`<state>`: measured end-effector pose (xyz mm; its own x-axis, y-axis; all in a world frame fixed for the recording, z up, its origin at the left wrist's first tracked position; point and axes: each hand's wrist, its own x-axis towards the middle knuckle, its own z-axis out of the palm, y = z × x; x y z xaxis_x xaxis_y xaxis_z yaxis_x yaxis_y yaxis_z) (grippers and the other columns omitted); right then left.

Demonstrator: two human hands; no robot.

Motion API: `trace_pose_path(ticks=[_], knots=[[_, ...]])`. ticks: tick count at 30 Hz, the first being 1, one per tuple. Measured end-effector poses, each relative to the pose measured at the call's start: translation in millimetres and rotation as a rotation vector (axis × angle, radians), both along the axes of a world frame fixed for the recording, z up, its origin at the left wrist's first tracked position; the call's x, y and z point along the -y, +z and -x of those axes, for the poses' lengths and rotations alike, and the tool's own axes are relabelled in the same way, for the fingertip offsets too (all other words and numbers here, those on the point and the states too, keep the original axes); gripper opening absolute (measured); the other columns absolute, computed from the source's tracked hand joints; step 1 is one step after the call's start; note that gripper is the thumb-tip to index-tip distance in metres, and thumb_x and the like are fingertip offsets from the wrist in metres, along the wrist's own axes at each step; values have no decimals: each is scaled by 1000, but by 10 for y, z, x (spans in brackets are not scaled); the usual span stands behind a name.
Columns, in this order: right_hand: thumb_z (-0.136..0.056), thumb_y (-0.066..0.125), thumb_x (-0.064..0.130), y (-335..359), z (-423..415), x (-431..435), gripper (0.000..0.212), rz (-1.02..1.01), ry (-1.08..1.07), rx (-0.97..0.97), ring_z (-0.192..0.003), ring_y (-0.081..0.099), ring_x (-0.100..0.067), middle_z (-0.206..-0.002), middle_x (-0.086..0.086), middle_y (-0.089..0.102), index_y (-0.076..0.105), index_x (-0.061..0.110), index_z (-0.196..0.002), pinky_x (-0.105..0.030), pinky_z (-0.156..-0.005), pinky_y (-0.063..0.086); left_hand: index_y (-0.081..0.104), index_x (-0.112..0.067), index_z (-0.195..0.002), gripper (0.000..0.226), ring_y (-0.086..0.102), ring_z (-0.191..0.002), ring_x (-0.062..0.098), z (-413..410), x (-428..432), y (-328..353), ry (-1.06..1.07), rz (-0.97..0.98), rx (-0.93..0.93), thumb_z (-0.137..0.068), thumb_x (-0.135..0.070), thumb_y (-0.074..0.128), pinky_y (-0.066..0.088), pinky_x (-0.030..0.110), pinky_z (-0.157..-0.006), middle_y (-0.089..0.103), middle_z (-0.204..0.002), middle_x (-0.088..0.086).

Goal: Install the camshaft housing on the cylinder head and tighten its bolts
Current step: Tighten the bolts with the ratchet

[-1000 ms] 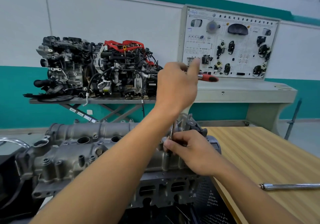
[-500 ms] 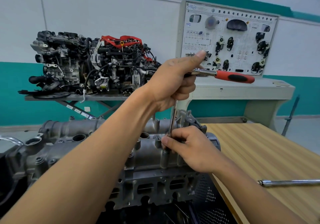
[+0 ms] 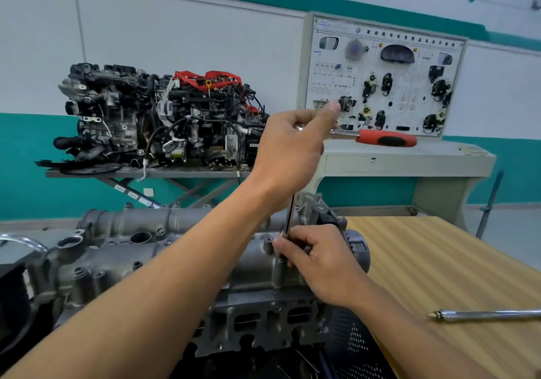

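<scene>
The grey camshaft housing [image 3: 181, 249] lies on the cylinder head [image 3: 257, 320] across the lower middle. A ratchet wrench with a red handle [image 3: 386, 138] stands on a long vertical extension bar [image 3: 289, 217] over a bolt at the housing's right end. My left hand [image 3: 292, 147] grips the ratchet head, index finger stretched along the handle. My right hand [image 3: 319, 258] pinches the bottom of the extension bar where it meets the housing. The bolt itself is hidden by my fingers.
A wooden table [image 3: 433, 261] stands to the right with a loose metal bar [image 3: 483, 315] on it. Behind are an assembled engine [image 3: 158, 120] on a stand and a white training panel [image 3: 383, 79] on a cabinet.
The red handle has swung to the right under my left hand, from mostly hidden behind it to sticking far out. My right hand stays on the extension bar.
</scene>
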<state>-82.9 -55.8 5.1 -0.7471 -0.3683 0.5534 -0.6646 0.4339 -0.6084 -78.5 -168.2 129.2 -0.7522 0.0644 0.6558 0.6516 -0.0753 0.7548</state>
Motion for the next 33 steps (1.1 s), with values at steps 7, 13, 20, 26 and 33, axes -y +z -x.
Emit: trace_pose_path(ticks=[7, 13, 20, 26, 33], knots=[[-99, 57, 33, 295, -12, -28, 27, 83, -88, -45, -62, 65, -6, -70, 7, 69, 67, 22, -76, -21, -60, 52, 64, -11, -82, 33, 25, -40, 10, 41, -73, 411, 16, -73, 90, -99, -39, 57, 23, 22, -42, 34, -44, -11], [-90, 62, 52, 580, -160, -383, 48, -409, -383, -144, -54, 52, -11, -56, 2, 54, 53, 22, -54, -38, -56, 47, 53, -13, -78, 34, 16, -42, 13, 120, -306, 364, -154, -65, 152, -100, -39, 57, 17, 20, -38, 25, -46, -5], [-95, 65, 38, 499, -165, -407, 41, -246, -211, 224, -35, 48, -8, -40, 10, 55, 61, 20, -59, -23, -44, 41, 49, -11, -77, 39, 14, -46, 16, 156, -457, 163, -125, 15, 100, -99, -42, 57, 13, 24, -46, 25, -44, -10], [-90, 71, 39, 645, -224, -506, 35, -270, -237, 189, -41, 53, -7, -59, -4, 69, 69, 13, -67, -27, -47, 46, 56, -14, -73, 39, 19, -44, 14, 118, -550, 210, -142, 29, 61, -97, -44, 59, 18, 22, -44, 29, -43, -11], [-94, 66, 36, 884, -83, -95, 25, -360, -124, 139, -53, 67, -10, -66, -1, 72, 69, 15, -80, -29, -58, 56, 65, -6, -82, 41, 29, -34, 7, 77, -240, 417, -47, 116, 2, -97, -44, 60, 25, 18, -38, 37, -41, -12]])
